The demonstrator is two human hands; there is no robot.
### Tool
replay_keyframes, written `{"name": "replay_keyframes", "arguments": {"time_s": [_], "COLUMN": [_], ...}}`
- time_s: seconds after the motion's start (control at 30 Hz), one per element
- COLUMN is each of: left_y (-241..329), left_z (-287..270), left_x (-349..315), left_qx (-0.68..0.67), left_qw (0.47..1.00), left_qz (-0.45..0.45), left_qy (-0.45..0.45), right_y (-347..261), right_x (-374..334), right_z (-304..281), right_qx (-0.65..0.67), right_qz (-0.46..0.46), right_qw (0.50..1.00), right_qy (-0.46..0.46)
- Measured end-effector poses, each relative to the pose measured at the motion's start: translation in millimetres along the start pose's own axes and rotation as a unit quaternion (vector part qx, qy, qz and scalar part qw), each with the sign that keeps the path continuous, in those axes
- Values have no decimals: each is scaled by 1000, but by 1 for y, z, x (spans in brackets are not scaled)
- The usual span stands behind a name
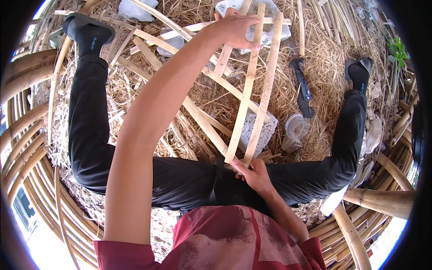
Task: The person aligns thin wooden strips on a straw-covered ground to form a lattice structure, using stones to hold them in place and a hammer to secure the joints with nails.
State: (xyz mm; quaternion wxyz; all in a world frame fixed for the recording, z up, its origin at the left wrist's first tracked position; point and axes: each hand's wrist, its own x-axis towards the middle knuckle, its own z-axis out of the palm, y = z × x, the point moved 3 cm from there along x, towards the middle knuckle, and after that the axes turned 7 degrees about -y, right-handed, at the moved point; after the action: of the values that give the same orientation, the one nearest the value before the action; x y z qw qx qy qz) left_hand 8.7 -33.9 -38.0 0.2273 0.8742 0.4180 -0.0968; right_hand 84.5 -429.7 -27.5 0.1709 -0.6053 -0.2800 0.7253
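Two pale split bamboo strips run side by side away from my lap, the left strip [246,96] and the right strip [265,90]. Close to my lap, my right hand [255,174] pinches their near ends between thumb and fingers. My left arm reaches far forward, and my left hand [237,30] grips the left strip near its far end, thumb and forefinger on it; its other fingers are partly hidden. Below them, more bamboo strips [193,108] lie crossed at angles. A pitted grey stone block [260,130] sits under the near part of the strips.
Right of the strips lie a dark-handled knife [301,87] and a clear plastic cup [295,128] on straw-like shavings [324,103]. Pale rocks [137,10] stand at the far side. Bamboo poles [380,202] surround my outstretched legs, and a green plant [397,50] grows at the right.
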Motion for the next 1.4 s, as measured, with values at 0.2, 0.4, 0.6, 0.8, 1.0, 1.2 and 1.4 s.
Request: {"name": "replay_keyframes", "arguments": {"time_s": [0.2,0.4,0.6,0.8,1.0,1.2,1.4], "left_y": [0,11,15,13,9,5,7], "left_z": [3,-12,-27,-16,-10,-9,-15], "left_x": [-1,0,-3,-5,-2,-4,-4], "left_qx": [1,15,23,-4,-8,-39,-59], "left_qw": [1000,1000,999,999,1000,999,997], "left_qz": [11,19,17,25,-4,6,-9], "left_qy": [20,-12,-44,-22,-18,-29,-58], "right_y": [0,-7,-7,-1,-2,5,3], "right_x": [1,0,8,13,13,15,14], "right_z": [1,0,-6,-10,-6,-6,-7], "right_qx": [9,-10,-50,-83,-69,-65,-68], "right_qz": [12,0,42,69,38,48,65], "right_qw": [1000,1000,998,994,997,997,995], "right_qy": [-4,4,-24,-33,-15,-21,-34]}}
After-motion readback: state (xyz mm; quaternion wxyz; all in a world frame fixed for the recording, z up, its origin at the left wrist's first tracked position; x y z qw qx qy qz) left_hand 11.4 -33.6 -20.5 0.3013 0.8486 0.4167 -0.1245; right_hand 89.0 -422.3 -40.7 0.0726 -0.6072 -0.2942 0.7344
